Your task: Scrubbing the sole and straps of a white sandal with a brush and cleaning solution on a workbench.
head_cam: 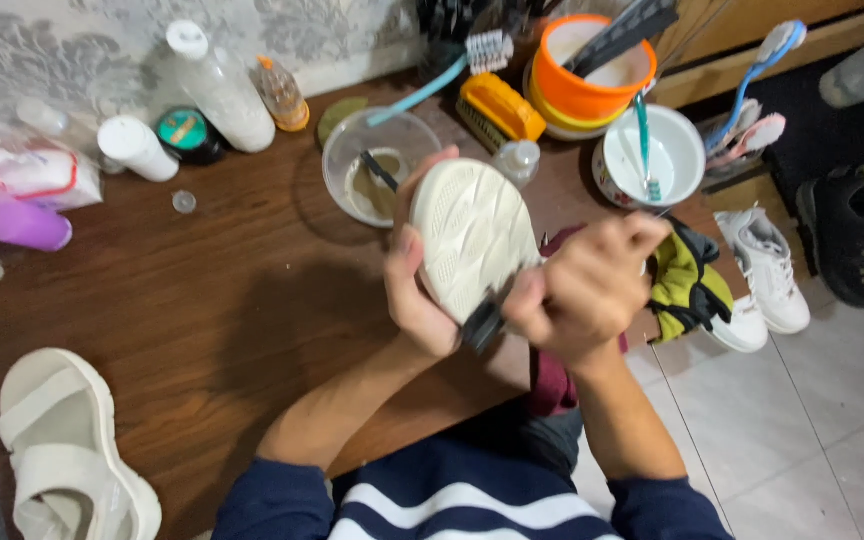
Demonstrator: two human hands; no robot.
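White and bumpy, the rubber sole of a shoe (472, 238) faces up, held in the air over the brown wooden worktop (222, 290). The left hand (414, 290) wraps around one side of the shoe and grips it tight. The right hand (584, 288) is closed into a fist around a dark brush handle (482, 326), and the end of it touches the bottom edge of the sole.

The sole looks pale and mostly clean from here. I think the scrubbing is well on, but I cannot tell if dirt is left in the grooves.

Just behind the shoe sits a clear round bowl with cloudy stuff in it (377, 165). A white bowl with a teal toothbrush (652, 155) and an orange plastic cup (592, 70) stand to the right. A yellow and dark cloth (687, 285) lies by the worktop's right edge.

A white sandal (62, 450) rests at the near left corner. The middle of the worktop, left of the hands, has open room. On the tiled floor (802, 420) are a white sneaker (767, 265) and a black shoe (857, 235).
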